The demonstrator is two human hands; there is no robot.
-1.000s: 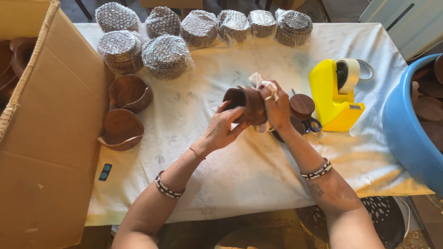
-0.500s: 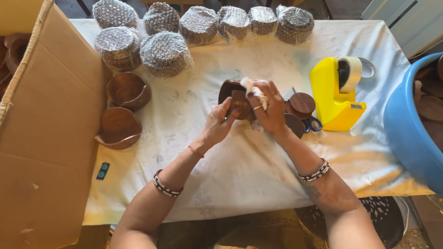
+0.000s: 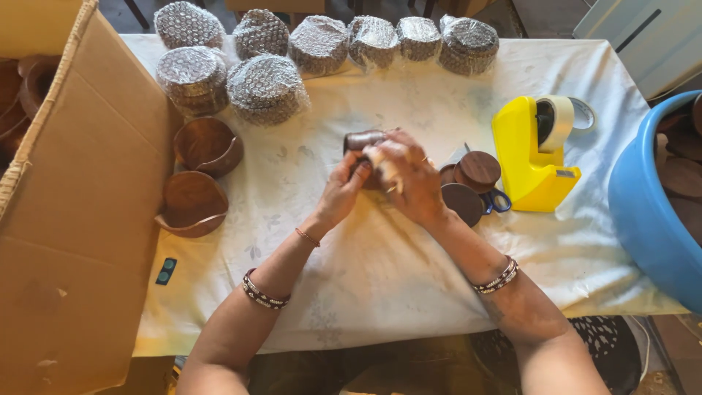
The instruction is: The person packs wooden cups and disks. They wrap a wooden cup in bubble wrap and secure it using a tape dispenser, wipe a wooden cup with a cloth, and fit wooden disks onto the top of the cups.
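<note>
Head view, big to small:
Cardboard box (image 3: 80,212): stiff, brown, at the counter's left edge.
Counter (image 3: 409,307): soft white cloth.
Wrapped bundles (image 3: 267,88): bubbly plastic, far edge.
Wooden cup (image 3: 363,140): mid-counter, looks hard, smooth, light; hold its round sides.
Left hand (image 3: 344,192): grip pinching the cup.
Right hand (image 3: 406,179): grip pressed around it.

Held piece (image 3: 363,140): dark brown wood, matt, smooth, between the fingers (image 3: 349,178) of both hands.
Wad (image 3: 385,167): pale, paper-like, crumpled, under the right-hand fingers.
Lids (image 3: 479,169): brown wood, satin, just right of the fingers.
Bowls (image 3: 208,145): turned wood, slight sheen, left of the fingers.
Bundles (image 3: 266,88): clear bubble plastic, glossy, beyond the fingers.
Bench cover (image 3: 409,271): off-white cloth, matt, faint print.
Tape dispenser (image 3: 528,161): yellow plastic, glossy, far right.
Box (image 3: 88,205): brown cardboard, matt, far left.
Tub (image 3: 647,212): blue plastic, smooth.
</note>
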